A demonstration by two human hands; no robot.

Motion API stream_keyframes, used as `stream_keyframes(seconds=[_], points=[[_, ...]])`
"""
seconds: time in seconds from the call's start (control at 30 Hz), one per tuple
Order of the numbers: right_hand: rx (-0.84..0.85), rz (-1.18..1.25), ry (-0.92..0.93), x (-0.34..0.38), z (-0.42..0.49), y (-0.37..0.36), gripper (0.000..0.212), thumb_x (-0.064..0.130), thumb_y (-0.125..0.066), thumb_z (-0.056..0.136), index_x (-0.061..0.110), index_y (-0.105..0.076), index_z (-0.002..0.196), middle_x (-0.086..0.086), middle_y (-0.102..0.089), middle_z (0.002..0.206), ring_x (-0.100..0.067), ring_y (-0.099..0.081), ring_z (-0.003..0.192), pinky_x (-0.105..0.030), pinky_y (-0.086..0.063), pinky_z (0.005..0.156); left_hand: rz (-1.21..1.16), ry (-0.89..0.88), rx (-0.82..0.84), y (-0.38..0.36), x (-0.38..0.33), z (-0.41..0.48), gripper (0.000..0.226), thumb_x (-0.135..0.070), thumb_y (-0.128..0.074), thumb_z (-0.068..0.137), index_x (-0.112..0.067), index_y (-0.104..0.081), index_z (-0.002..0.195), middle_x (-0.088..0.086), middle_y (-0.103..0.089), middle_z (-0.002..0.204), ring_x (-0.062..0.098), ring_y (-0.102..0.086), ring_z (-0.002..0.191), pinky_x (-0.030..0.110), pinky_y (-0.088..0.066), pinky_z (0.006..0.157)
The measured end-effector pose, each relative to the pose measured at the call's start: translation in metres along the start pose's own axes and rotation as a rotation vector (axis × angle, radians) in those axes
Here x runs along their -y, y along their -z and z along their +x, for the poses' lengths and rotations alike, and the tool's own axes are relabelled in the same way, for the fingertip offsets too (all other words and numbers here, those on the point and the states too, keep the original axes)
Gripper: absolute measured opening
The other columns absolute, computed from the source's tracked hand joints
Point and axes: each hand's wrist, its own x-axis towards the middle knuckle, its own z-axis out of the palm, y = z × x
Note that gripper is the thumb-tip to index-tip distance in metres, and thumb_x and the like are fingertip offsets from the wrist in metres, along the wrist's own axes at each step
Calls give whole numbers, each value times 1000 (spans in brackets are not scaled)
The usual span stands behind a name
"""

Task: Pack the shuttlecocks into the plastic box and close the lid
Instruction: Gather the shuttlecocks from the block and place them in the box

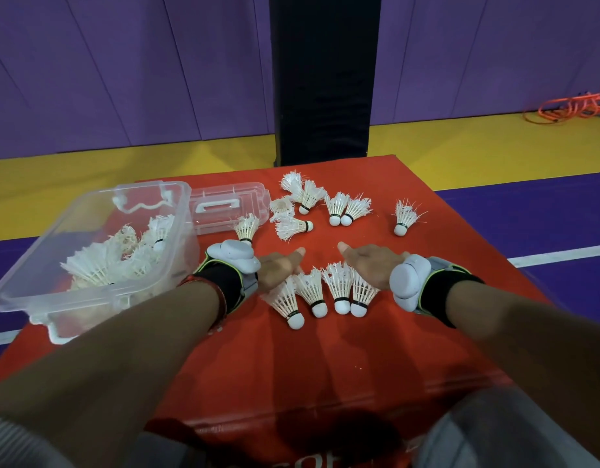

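Packing is underway: left hand (pixel 278 270) and right hand (pixel 369 265) are flanking four shuttlecocks (pixel 339 288) on the red surface (pixel 292 359). Fingers are hidden, so I cannot tell the grip. Next move: scooping them left into the part-filled plastic box (pixel 89 304).

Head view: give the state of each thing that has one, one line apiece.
plastic box: open, partly filled.
lid: off, on the mat behind the box.
row of four shuttlecocks: lying between the hands, unpacked.
loose shuttlecocks: scattered farther back, unpacked.
left hand: at row's left end, fingers hidden.
right hand: at row's right end, fingers hidden.
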Motion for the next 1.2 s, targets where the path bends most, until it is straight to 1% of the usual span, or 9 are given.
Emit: stream_keyframes(seconds=[0.07,0.17,0.27,0.43,0.5,0.6,0.7,0.83,1.2], points=[[16,-2,-9,-1,1,-2,77,64,-14,98,9,-58,129,-8,-64,102,-29,-60,112,-42,-33,96,-43,27,31,-7,11,20,66,-58,-20,100,-11,-63,120,9,-55,104,18,-55,78,20,-39,65],[32,14,-20,-3,0,-3,76,65,-16,98,7,-60,119,-6,-59,85,-27,-60,95,-38,-33,97,-62,44,59,-12,18,37,70,-60,-20,98,-11,-63,122,11,-54,108,25,-56,87,30,-46,76],[26,24,9,-5,-3,-2,73,64,-23,98,8,-64,120,-11,-69,104,-29,-62,105,-43,-36,103,-94,91,54,-12,21,39,57,-55,-34,98,-11,-63,118,8,-55,108,23,-55,88,29,-44,75],[-102,146,49,-7,-2,2,56,63,-42,94,18,-48,60,-2,-50,64,-24,-50,72,-32,-33,68,-147,37,-94,-1,23,35,44,-44,-55,93,-9,-67,115,8,-67,116,24,-63,97,28,-44,82],[-196,127,68,-8,-2,5,51,59,-46,94,18,-61,68,-3,-62,72,-26,-57,80,-36,-31,80,-100,-18,-213,6,24,29,42,-45,-50,96,-14,-66,120,5,-64,120,26,-59,110,27,-39,87],[-345,88,120,-5,-9,5,31,45,-60,90,18,-73,80,-1,-71,83,-26,-61,90,-39,-30,88,23,-167,-364,15,26,16,34,-38,-45,99,-15,-68,90,5,-60,81,26,-57,84,27,-39,73],[-428,91,156,4,-18,6,21,39,-69,83,22,-72,71,5,-69,77,-22,-61,87,-33,-38,85,110,-240,-494,22,31,7,29,-31,-46,97,-18,-58,74,2,-55,66,27,-56,73,27,-38,64],[-417,70,205,14,-27,1,21,26,-72,75,28,-63,56,8,-67,71,-22,-66,78,-35,-56,76,197,-261,-572,27,37,-8,23,-30,-47,95,-19,-64,83,2,-61,73,27,-59,74,27,-39,64],[-377,66,212,14,-37,-30,16,23,-66,74,29,-64,59,1,-69,79,-24,-65,81,-29,-51,64,257,-172,-488,7,52,-19,22,-29,-47,96,-19,-55,79,1,-57,77,25,-53,73,27,-37,63]])
